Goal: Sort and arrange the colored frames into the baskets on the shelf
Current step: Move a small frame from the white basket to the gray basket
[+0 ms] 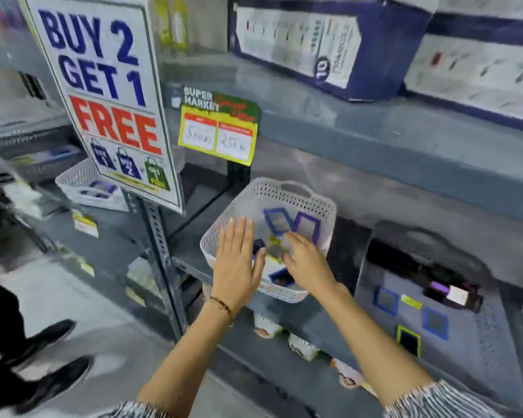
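Observation:
A white perforated basket [287, 191] sits on the grey shelf at the centre. Inside lie a blue frame [277, 221], a purple frame [307, 226], a yellow frame [277, 250] and another blue frame [281, 277] near the front. My left hand [237, 263] hovers flat over the basket's left front rim, fingers spread and holding nothing. My right hand [307, 262] reaches into the basket beside the yellow frame, fingers extended over the frames; no frame is clearly gripped. To the right, blue frames [385, 300] [434, 323] and a yellow frame [408, 340] lie on a grey surface.
A second white basket [76, 179] with purple frames stands on the shelf to the left, partly behind a "Buy 2 Get 1 Free" sign [103, 95]. Boxes [323, 43] fill the upper shelf. A person's black shoes [52, 378] are on the floor at lower left.

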`<state>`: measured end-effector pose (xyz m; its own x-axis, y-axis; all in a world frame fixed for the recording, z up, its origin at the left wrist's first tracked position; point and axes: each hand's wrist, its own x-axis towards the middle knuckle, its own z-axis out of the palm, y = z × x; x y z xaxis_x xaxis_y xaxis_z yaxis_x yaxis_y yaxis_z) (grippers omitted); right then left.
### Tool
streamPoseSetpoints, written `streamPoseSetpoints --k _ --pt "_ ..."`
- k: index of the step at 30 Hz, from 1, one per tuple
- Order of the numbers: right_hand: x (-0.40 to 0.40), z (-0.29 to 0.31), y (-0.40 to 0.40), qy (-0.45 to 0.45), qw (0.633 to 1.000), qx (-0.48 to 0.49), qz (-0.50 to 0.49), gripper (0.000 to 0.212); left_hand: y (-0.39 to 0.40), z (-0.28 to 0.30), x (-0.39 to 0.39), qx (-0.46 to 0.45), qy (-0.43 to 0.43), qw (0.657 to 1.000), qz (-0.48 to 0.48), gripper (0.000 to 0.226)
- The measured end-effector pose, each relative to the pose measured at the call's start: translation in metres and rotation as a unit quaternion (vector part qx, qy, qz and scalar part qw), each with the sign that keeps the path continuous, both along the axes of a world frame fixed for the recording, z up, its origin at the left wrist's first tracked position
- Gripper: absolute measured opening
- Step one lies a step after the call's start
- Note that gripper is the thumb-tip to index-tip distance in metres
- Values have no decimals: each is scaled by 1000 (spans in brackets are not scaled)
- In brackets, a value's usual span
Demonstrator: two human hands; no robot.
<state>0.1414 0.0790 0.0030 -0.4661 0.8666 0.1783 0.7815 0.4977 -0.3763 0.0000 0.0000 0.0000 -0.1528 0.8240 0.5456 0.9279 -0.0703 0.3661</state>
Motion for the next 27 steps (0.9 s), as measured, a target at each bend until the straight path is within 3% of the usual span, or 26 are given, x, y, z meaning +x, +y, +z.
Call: streamPoseSetpoints --k 6,10,19,27 --pt "-21 -14 40 -26 986 -161 -43 22 5 -19 0 -76 13 997 -16 59" --pt "-31 -22 59 -69 978 -195 -32 22 2 -30 -2 -97 5 995 1 57" --pt "-39 -30 62 -60 980 -188 -28 16 2 -34 2 -100 -23 995 15 57" --pt "-25 -12 50 -29 988 -147 -33 10 3 -29 6 -80 2 997 13 53"
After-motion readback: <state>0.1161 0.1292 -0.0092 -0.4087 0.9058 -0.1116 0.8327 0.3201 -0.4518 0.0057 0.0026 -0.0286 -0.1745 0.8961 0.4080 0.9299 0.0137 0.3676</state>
